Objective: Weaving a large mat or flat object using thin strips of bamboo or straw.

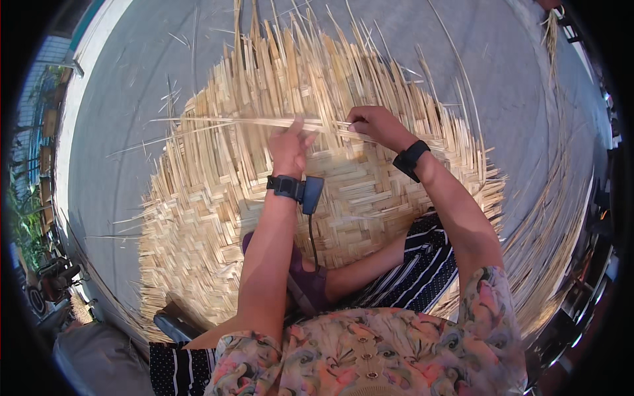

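Note:
A woven mat [218, 218] of pale flat cane-like strips lies spread under and ahead of me. Its near part has a tight zigzag weave, while loose strip ends fan out along the far edge. One long thin strip [244, 121] runs crosswise over the mat, past its left side. My left hand [288, 150] is closed around the strip near its middle, thumb uppermost and slightly blurred. To the right, my right hand [380, 127] pinches the crosswise strip between thumb and curled fingers. Both wrists wear black straps; the left one carries a small dark device [312, 194].
Long loose strips [541, 244] lie on the grey floor [119, 152] to the right. My shoe [307, 280] and bent leg rest on the mat's near part. A grey bundle [99, 360] sits at lower left, near a dark machine-like object [49, 287].

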The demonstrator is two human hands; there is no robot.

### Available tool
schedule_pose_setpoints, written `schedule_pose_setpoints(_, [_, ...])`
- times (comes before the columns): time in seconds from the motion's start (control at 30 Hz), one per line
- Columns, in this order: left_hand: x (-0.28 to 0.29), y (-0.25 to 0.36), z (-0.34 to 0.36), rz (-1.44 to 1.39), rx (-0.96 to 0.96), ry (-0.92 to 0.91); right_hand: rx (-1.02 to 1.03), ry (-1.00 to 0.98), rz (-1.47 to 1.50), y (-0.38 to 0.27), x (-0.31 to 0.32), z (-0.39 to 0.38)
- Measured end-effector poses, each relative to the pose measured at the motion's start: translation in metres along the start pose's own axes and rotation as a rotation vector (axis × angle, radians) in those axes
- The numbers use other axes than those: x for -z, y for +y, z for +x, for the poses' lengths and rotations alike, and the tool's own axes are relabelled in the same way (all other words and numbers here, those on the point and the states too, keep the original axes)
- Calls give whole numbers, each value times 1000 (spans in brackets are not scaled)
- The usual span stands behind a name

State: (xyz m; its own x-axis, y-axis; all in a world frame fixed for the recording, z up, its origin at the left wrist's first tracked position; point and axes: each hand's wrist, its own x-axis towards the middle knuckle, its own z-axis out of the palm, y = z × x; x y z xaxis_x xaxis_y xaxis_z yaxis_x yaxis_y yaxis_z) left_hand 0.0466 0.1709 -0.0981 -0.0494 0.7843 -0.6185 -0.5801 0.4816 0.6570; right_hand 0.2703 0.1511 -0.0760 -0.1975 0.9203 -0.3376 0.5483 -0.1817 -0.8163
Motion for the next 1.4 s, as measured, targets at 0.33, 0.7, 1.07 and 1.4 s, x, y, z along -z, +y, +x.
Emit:
schedule_pose_setpoints(0.33, [3, -8, 0, 67, -13, 42, 319, 103, -497, -12, 11, -10])
schedule_pose_setpoints(0.7, [-5, -35, -8, -11, -267, 109, 16, -60, -241, 2, 0, 2])
schedule_pose_setpoints(1.07, [41, -9, -43, 27, -221, 189, -45, -209, -519, -22, 9, -12])
schedule_pose_setpoints(1.4, [-19, -38, -82, 960, -370, -287, -27, -313, -821, -50, 63, -33])
